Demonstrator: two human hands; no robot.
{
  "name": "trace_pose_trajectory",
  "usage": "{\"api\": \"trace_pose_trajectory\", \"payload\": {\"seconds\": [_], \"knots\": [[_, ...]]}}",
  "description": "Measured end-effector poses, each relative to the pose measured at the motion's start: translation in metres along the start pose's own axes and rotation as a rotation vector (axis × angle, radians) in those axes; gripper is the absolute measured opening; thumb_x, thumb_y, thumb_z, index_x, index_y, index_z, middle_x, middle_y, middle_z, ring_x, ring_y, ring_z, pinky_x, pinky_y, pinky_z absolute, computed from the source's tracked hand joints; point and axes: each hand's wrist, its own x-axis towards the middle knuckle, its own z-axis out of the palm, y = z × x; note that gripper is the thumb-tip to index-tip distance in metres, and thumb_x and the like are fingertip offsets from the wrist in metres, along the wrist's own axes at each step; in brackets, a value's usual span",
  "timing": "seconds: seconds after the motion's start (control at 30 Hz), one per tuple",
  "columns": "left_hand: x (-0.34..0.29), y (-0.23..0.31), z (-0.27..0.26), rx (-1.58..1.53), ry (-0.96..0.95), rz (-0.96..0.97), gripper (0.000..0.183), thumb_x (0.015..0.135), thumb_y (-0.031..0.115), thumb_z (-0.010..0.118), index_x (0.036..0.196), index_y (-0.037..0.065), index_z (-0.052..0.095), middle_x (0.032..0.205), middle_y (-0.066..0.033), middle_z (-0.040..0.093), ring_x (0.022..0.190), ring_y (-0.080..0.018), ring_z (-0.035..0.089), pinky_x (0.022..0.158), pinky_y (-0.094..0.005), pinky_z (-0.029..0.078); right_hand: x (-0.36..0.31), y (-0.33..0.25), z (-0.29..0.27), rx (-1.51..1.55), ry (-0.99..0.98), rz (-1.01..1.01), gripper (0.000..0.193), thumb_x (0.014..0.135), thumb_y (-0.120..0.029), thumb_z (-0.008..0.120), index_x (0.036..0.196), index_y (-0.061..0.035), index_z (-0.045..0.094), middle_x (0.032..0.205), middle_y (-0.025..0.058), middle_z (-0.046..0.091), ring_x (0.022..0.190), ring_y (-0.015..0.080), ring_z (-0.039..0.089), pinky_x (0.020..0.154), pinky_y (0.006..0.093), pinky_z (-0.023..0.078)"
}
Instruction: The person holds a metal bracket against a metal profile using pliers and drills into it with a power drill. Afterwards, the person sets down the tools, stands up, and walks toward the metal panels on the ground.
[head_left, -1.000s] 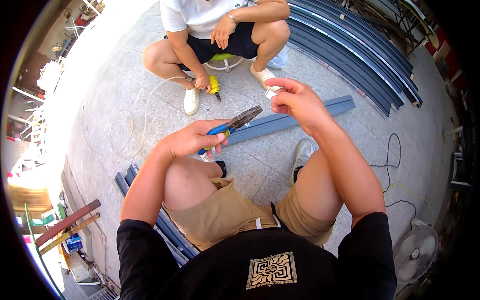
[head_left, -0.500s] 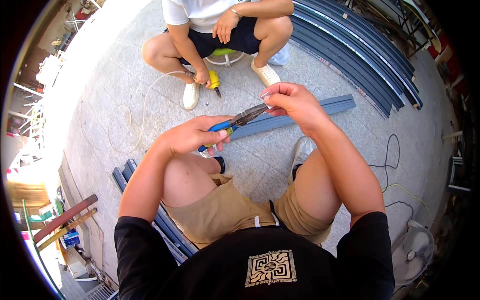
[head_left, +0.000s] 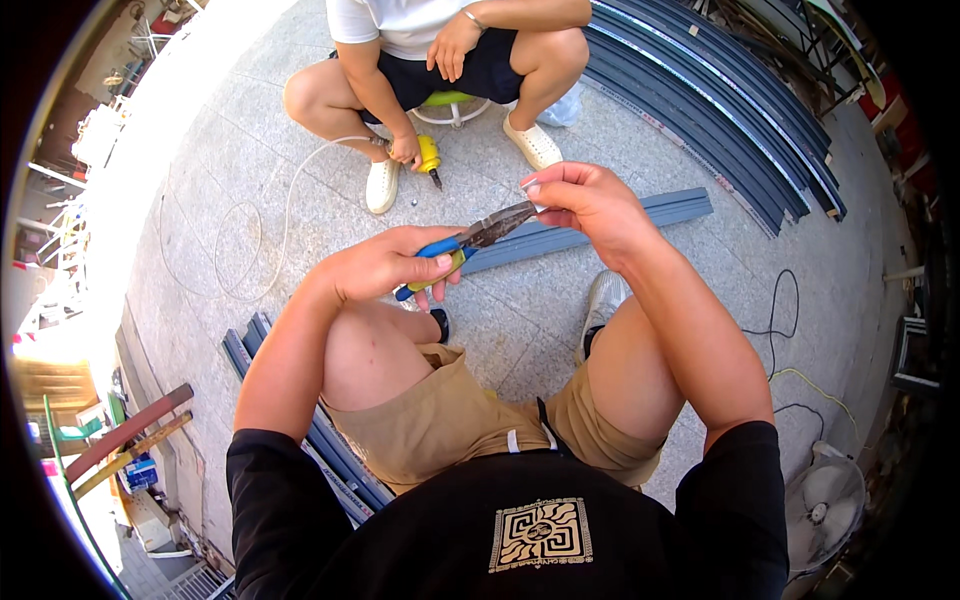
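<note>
Since one second ago, my two hands have come nearer to each other, so that the nose of the pliers [head_left: 490, 230] now reaches the small white piece [head_left: 541, 207], which was apart from it then. My left hand [head_left: 388, 265], at eleven o'clock from my body, is closed around the blue and yellow handles, and the nose points to two o'clock. My right hand [head_left: 592, 203], a little past twelve o'clock, pinches the piece between thumb and fingers; most of it is hidden there. I cannot tell if the jaws already bite it or only touch it.

I judge that the step in hand is to bring the nose onto the piece. For the next move, I think, the right fingers should keep it still, clear of the jaws, while the left hand regulates the squeeze. If the pinch is loose, the piece could slip.

Below my hands lies a grey bar [head_left: 660, 208], directed between two and three o'clock. Before twelve, a co-worker's hand [head_left: 404, 150] holds a yellow drill [head_left: 429, 154].
</note>
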Motion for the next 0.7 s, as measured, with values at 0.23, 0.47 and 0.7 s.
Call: {"api": "trace_pose_trajectory", "payload": {"seconds": [0.23, 0.47, 0.7], "knots": [[0.0022, 0.0007, -0.0005, 0.003, 0.002, -0.020, 0.063, 0.110, 0.040, 0.065, 0.159, 0.003, 0.052, 0.110, -0.0043, 0.065, 0.097, -0.0150, 0.065, 0.080, -0.0323, 0.060, -0.0015, -0.0004, 0.0064, -0.219, 0.069, -0.112, 0.018, 0.096, -0.015, 0.077, 0.109, -0.0022, 0.079, 0.096, -0.0003, 0.073, 0.086, 0.0087, 0.063, 0.082, 0.0261, 0.052], [0.0015, 0.0012, 0.0003, -0.021, 0.002, -0.026, 0.064, 0.110, 0.037, 0.065, 0.162, 0.003, 0.049, 0.109, -0.0045, 0.065, 0.093, -0.0144, 0.066, 0.080, -0.0319, 0.059, -0.0015, 0.0020, 0.0071, -0.158, 0.091, -0.148, 0.018, 0.094, -0.013, 0.079, 0.106, 0.0010, 0.079, 0.090, 0.0005, 0.073, 0.080, 0.0072, 0.062, 0.074, 0.0254, 0.050], [0.0002, 0.0026, 0.0017, -0.015, 0.026, -0.024, 0.061, 0.111, 0.035, 0.063, 0.161, 0.003, 0.050, 0.108, -0.0046, 0.066, 0.089, -0.0140, 0.067, 0.079, -0.0317, 0.060, -0.0028, -0.0017, 0.0042, -0.079, 0.051, -0.067, 0.018, 0.096, -0.016, 0.078, 0.108, -0.0018, 0.079, 0.099, 0.0024, 0.075, 0.088, 0.0096, 0.067, 0.084, 0.0268, 0.055]]}}
